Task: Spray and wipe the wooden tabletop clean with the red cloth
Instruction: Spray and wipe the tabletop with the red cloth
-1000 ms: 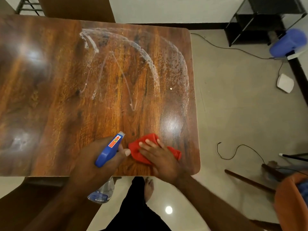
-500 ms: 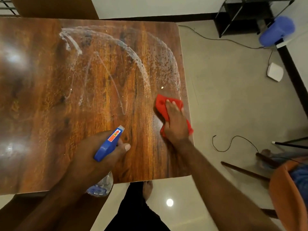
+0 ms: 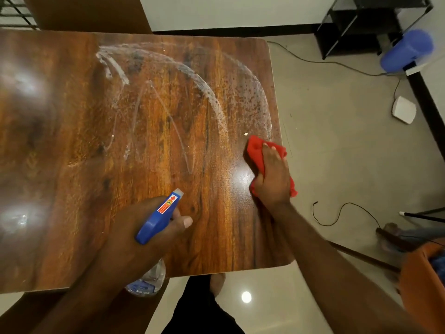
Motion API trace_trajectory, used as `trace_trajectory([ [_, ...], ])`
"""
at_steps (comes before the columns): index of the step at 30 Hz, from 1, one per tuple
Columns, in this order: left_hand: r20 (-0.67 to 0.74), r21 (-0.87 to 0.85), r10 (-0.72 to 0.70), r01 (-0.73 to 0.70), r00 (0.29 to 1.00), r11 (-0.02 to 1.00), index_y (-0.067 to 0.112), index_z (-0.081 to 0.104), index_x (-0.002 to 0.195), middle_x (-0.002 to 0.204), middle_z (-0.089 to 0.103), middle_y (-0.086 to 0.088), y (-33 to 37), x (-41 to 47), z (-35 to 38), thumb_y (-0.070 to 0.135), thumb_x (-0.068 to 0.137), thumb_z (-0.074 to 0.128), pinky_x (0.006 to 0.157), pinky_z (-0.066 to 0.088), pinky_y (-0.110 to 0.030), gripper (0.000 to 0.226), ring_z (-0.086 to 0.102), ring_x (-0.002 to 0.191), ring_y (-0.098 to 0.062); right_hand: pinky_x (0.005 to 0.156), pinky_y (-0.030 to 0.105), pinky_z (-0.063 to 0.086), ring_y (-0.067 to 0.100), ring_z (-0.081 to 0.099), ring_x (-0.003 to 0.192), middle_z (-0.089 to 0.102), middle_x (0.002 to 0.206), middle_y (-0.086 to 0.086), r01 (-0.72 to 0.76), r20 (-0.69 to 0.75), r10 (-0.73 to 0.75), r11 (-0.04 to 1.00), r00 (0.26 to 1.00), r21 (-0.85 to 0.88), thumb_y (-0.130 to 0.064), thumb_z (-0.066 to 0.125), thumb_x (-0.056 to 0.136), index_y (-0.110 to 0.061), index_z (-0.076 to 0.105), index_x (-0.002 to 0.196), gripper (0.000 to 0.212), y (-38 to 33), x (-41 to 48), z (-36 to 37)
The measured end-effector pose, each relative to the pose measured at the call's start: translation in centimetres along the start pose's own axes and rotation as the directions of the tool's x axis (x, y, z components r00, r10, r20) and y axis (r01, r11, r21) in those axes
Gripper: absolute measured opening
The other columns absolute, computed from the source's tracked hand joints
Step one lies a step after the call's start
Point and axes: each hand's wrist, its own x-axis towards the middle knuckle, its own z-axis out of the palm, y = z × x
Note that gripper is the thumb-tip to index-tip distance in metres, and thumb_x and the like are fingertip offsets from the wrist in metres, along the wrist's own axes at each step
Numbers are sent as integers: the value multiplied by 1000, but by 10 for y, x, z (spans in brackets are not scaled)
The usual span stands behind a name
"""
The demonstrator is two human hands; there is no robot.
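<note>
The wooden tabletop [image 3: 72,165] fills the left and middle of the head view, with white arcs and droplets of spray across its far half. My right hand [image 3: 273,177] presses the red cloth [image 3: 255,153] flat on the wood by the table's right edge, fingers straight and pointing away from me. My left hand [image 3: 134,237] grips the spray bottle [image 3: 160,218] over the near edge; its blue trigger head points up and to the right, and its clear body hangs below the tabletop.
Right of the table, on the tiled floor, lie black cables [image 3: 337,213] and a white box [image 3: 404,109]. A black metal rack [image 3: 356,22] and a blue cylinder [image 3: 407,50] stand at the far right. An orange seat [image 3: 423,280] sits near right. My foot [image 3: 216,283] shows below the table edge.
My right hand has slid the red cloth from the near edge beside the bottle out to the right edge and farther away. The left hand has kept hold of the bottle.
</note>
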Motion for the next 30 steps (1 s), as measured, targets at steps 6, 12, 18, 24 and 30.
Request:
trace_trajectory([
  [6,18,5,-34,34,999,999,22,62,73,59,58,-9,-6,-1,-22,26,88,69,50,49,-15,17,55,48,-20,129,57,14,32,31,156,42,164,10,121,24,-119,987,993,-108,-16,61,92,-11,31,162,76,-67,57,40],
  [12,-61,-141,-119,110,991,984,39,67,69,55,63,7,10,-8,-44,70,67,72,50,49,-8,31,62,53,-6,127,58,24,27,31,155,41,165,7,34,59,-34,999,998,12,-17,50,98,-16,29,164,69,-67,25,32],
  [18,-207,-230,-139,89,968,969,72,57,59,56,61,31,3,-11,-64,79,64,69,57,42,6,15,59,61,21,131,45,-2,18,4,163,15,174,-2,116,186,-107,992,977,-40,-30,42,93,-23,5,168,85,-75,-83,45],
  [24,-246,-146,-91,56,965,988,36,66,72,66,70,7,-16,-18,-88,43,78,82,54,51,-10,18,66,59,-10,127,58,21,20,17,161,27,172,0,663,428,-630,743,648,89,-23,60,84,-19,26,165,88,-97,-23,69],
  [30,-310,-137,-79,38,947,990,21,66,75,66,65,-12,-29,-22,-99,25,82,73,51,54,-34,11,62,54,-27,120,62,34,30,44,146,51,156,8,308,163,-303,951,939,-8,-17,53,91,-19,39,159,70,-120,117,59],
])
